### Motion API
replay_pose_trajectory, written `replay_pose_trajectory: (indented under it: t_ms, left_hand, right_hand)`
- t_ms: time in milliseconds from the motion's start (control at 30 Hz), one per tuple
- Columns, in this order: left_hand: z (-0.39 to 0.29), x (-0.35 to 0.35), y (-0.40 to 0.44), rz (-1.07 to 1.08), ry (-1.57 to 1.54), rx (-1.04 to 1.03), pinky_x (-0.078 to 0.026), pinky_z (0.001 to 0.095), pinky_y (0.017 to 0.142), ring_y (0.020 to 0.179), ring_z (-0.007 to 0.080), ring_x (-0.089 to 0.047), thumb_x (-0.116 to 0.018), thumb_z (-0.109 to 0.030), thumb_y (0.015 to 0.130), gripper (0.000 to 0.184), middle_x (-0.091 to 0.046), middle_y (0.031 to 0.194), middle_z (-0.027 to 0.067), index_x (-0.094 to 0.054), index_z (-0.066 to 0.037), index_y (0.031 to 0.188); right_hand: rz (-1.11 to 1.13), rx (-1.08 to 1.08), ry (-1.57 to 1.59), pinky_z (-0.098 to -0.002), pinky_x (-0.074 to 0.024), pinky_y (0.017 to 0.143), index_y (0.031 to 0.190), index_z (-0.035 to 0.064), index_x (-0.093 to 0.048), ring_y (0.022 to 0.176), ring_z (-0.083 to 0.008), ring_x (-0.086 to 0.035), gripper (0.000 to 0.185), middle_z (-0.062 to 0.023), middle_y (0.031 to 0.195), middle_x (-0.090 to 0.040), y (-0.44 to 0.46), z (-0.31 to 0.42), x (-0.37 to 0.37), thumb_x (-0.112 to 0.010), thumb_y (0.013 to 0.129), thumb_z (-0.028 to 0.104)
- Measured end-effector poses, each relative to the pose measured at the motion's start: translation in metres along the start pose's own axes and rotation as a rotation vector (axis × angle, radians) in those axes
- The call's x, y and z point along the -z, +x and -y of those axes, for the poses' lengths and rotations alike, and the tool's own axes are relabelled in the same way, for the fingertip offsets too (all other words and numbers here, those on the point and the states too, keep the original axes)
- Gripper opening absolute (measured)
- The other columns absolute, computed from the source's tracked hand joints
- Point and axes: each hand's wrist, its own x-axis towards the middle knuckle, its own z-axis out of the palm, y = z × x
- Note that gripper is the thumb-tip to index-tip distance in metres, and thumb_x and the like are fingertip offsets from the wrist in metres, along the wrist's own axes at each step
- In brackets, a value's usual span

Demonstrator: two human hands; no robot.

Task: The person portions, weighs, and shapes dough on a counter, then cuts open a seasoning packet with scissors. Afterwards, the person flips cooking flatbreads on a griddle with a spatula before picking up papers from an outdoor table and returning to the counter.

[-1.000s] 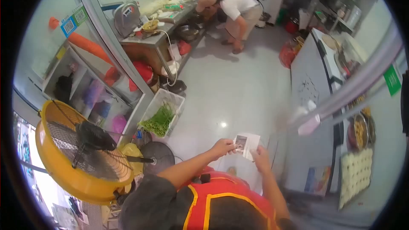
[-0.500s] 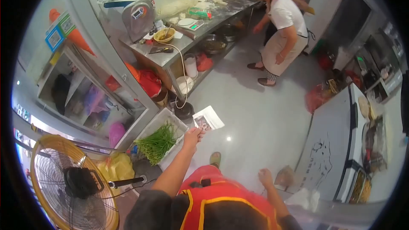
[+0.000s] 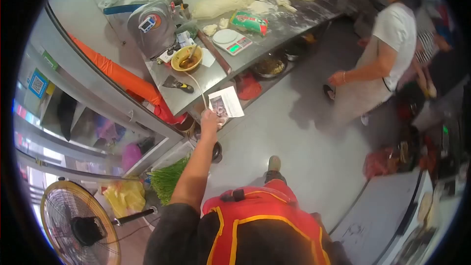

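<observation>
My left hand (image 3: 210, 120) reaches out ahead, its fingers closed on the near edge of a white printed sheet (image 3: 233, 102) with a dark picture on it. The sheet hangs above the floor, close to the front edge of a steel worktable (image 3: 194, 81). On that table's near corner lie a scraper (image 3: 177, 84) with a dark handle and a yellow bowl (image 3: 186, 59) of brown liquid with a spoon in it. My right hand is out of sight, somewhere beside my red apron (image 3: 255, 206).
Dough (image 3: 223, 5), a kitchen scale (image 3: 232, 42) and a green bag (image 3: 249, 22) lie farther along the table. A co-worker (image 3: 387, 54) in a white top stands to the right. A fan (image 3: 81, 225) and green vegetables (image 3: 167, 179) are at lower left, a white cabinet (image 3: 378, 216) at lower right.
I have stepped forward, and the worktable appears nearer. My left hand still holds the sheet, now beside the table. My right hand has left the view. The co-worker appears closer and farther right.
</observation>
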Motion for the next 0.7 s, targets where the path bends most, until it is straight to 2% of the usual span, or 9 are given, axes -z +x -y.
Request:
replay_pose_trajectory:
  t_ms: [133,167,200,233,267,367,500,600,700]
  left_hand:
    - [-0.038,-0.049,0.071,-0.113,0.102,-0.055,-0.04,0.0253,0.05,0.058,0.0114,-0.051,-0.048,-0.014,0.085,0.01,-0.054,0.072,0.0043,-0.05,-0.004,0.082]
    - [-0.047,-0.058,0.095,-0.147,0.273,-0.152,-0.041,0.0274,0.051,0.058,0.0134,-0.052,-0.049,-0.013,0.083,0.01,-0.054,0.071,0.0055,-0.05,-0.003,0.081]
    - [-0.051,-0.064,0.118,-0.183,0.444,-0.234,-0.042,0.0295,0.052,0.059,0.0154,-0.053,-0.05,-0.012,0.08,0.01,-0.054,0.071,0.0068,-0.05,-0.002,0.081]
    - [-0.054,-0.071,0.137,-0.217,0.615,-0.308,-0.043,0.0316,0.053,0.059,0.0175,-0.053,-0.051,-0.011,0.078,0.01,-0.054,0.071,0.0081,-0.05,-0.001,0.08]
    - [-0.074,-0.088,0.143,-0.183,0.364,-0.136,-0.044,0.0369,0.058,0.062,0.0249,-0.055,-0.053,-0.008,0.073,0.013,-0.054,0.069,0.0136,-0.05,0.003,0.08]
    - [-0.089,-0.101,0.209,-0.251,0.686,-0.256,-0.043,0.0398,0.062,0.066,0.0308,-0.056,-0.053,-0.007,0.072,0.013,-0.054,0.069,0.0173,-0.052,0.004,0.078]
    - [-0.096,-0.106,0.326,-0.255,0.716,-0.284,-0.043,0.0406,0.064,0.068,0.0339,-0.057,-0.051,-0.009,0.073,0.012,-0.057,0.07,0.0195,-0.055,0.002,0.075]
    - [-0.11,-0.115,0.402,-0.249,0.788,-0.409,-0.043,0.0414,0.065,0.07,0.0358,-0.057,-0.049,-0.011,0.075,0.014,-0.059,0.072,0.0203,-0.057,0.001,0.075]
    - [-0.105,-0.117,0.452,-0.189,0.846,-0.433,-0.044,0.0411,0.067,0.074,0.0371,-0.058,-0.047,-0.011,0.076,0.016,-0.06,0.075,0.0209,-0.059,0.0,0.078]
  right_hand:
    - [-0.224,0.182,-0.285,-0.0384,-0.0455,0.055,0.089,0.0153,-0.061,0.066,-0.0234,-0.06,0.023,-0.0068,0.079,-0.063,0.104,-0.135,0.12,-0.046,0.084,0.032]
    - [-0.246,0.046,-0.036,-0.0355,-0.0446,0.053,0.092,0.0133,-0.059,0.064,-0.0214,-0.058,0.019,-0.0064,0.076,-0.061,0.121,-0.144,0.174,-0.049,0.083,0.027]
    - [-0.306,-0.265,0.816,-0.0326,-0.0436,0.051,0.094,0.0113,-0.057,0.062,-0.0194,-0.057,0.017,-0.0061,0.073,-0.059,0.139,-0.144,0.236,-0.051,0.082,0.022]
    - [-0.448,-0.406,1.239,-0.0297,-0.0427,0.049,0.096,0.0093,-0.054,0.06,-0.0175,-0.055,0.017,-0.0057,0.071,-0.057,0.152,-0.136,0.296,-0.053,0.081,0.018]
    - [-0.594,-0.463,1.523,-0.0268,-0.0417,0.047,0.098,0.0073,-0.052,0.058,-0.0155,-0.053,0.019,-0.0053,0.068,-0.055,0.165,-0.131,0.348,-0.055,0.08,0.013]
    - [-0.625,-0.421,1.402,-0.0254,-0.041,0.047,0.097,0.0031,-0.051,0.055,-0.0137,-0.052,0.018,-0.0069,0.069,-0.056,0.214,-0.149,0.449,-0.053,0.08,0.01]
    - [-0.639,-0.288,1.342,-0.0259,-0.0425,0.048,0.094,0.0028,-0.053,0.055,-0.0139,-0.052,0.015,-0.0076,0.068,-0.056,0.28,-0.158,0.517,-0.052,0.082,0.012]
    - [-0.63,-0.115,1.342,-0.0258,-0.0435,0.046,0.092,0.0033,-0.053,0.054,-0.0139,-0.053,0.013,-0.0071,0.068,-0.056,0.313,-0.159,0.526,-0.053,0.083,0.014]
    - [-0.477,-0.006,1.416,-0.0266,-0.0433,0.042,0.091,0.0038,-0.052,0.052,-0.0144,-0.053,0.012,-0.0054,0.068,-0.054,0.336,-0.22,0.466,-0.053,0.084,0.014]
